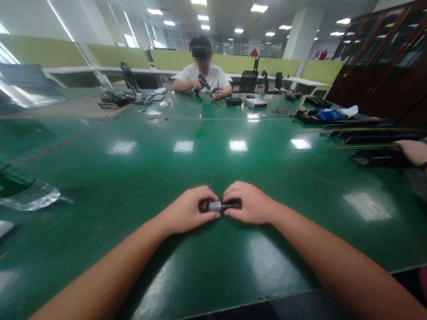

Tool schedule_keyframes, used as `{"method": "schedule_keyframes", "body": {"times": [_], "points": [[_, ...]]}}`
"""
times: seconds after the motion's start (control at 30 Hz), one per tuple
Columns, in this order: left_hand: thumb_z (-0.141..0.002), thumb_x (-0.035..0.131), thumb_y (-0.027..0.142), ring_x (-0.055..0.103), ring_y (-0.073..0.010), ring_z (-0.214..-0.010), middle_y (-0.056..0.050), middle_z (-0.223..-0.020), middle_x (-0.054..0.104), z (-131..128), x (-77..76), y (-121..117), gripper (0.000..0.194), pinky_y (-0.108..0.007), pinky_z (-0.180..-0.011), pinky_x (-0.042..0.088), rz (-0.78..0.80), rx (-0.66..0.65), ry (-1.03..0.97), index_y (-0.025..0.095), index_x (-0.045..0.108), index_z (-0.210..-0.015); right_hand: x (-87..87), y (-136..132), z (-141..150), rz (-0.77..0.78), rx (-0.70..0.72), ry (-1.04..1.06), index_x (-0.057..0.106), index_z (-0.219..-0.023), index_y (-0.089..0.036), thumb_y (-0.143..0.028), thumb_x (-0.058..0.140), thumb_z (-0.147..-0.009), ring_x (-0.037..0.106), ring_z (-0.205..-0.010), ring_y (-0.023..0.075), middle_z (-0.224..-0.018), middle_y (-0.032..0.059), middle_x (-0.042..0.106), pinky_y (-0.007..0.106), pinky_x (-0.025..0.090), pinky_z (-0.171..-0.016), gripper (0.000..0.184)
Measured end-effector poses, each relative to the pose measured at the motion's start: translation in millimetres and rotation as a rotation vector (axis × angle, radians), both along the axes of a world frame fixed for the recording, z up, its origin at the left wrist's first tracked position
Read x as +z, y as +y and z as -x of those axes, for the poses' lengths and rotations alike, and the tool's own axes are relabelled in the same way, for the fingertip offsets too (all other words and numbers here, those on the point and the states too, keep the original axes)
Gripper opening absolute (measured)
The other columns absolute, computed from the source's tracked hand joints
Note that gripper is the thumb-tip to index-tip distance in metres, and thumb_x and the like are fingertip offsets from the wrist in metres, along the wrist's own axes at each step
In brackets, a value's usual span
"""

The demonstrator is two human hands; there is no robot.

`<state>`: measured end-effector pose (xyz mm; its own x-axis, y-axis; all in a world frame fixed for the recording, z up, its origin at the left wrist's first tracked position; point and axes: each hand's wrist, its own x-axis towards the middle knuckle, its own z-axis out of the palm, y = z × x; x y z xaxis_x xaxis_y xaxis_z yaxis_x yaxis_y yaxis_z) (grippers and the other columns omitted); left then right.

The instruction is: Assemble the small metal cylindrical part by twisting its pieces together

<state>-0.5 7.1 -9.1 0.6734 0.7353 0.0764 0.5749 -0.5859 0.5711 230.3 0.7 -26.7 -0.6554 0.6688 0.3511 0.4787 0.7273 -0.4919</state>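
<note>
A small grey-and-black cylinder (215, 206) lies crosswise between my hands, low over the green table. My left hand (191, 209) curls round its grey end, thumb nearest me and fingers on the far side. Round the dark, narrower end, my right hand (248, 203) is closed in the same way. The two sets of fingertips almost meet at the middle. Part of the cylinder is hidden by my fingers, and its exact kind cannot be made out.
Across the green table (200, 151) sits a person (218, 73) holding a power drill (203, 82). Another person's hand (413, 151) touches black trays (373, 155) at right. Clear plastic packaging (36, 195) lies at left. Tools and a white box (255, 103) stand along the far side.
</note>
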Motion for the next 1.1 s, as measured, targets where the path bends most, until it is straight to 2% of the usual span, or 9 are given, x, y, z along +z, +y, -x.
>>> {"method": "schedule_keyframes", "body": {"times": [0.37, 1.1], "points": [[-0.08, 0.07, 0.031, 0.058, -0.0149, -0.074, 0.0, -0.085, 0.062, 0.0, -0.7, 0.1, 0.02, -0.025, -0.066, 0.044, 0.012, 0.001, -0.014, 0.02, 0.067, -0.097, -1.9, 0.5, 2.8, 0.019, 0.004, 0.003, 0.071, -0.09, -0.018, -0.022, 0.068, -0.083, 0.062, -0.092, 0.0192, -0.093, 0.0057, 0.072, 0.033, 0.049, -0.085, 0.009], [-0.08, 0.07, 0.033, 0.058, -0.0148, -0.071, 0.0, -0.083, 0.062, -0.1, -0.1, -0.1, 0.022, -0.025, -0.064, 0.044, 0.036, 0.032, 0.005, 0.019, 0.068, -0.097, 0.2, 0.7, 0.6, -0.006, 0.013, -0.001, 0.073, -0.087, -0.017, -0.019, 0.069, -0.081, 0.062, -0.092, 0.0192, -0.095, 0.0064, 0.072, 0.033, 0.049, -0.085, 0.008]]}}
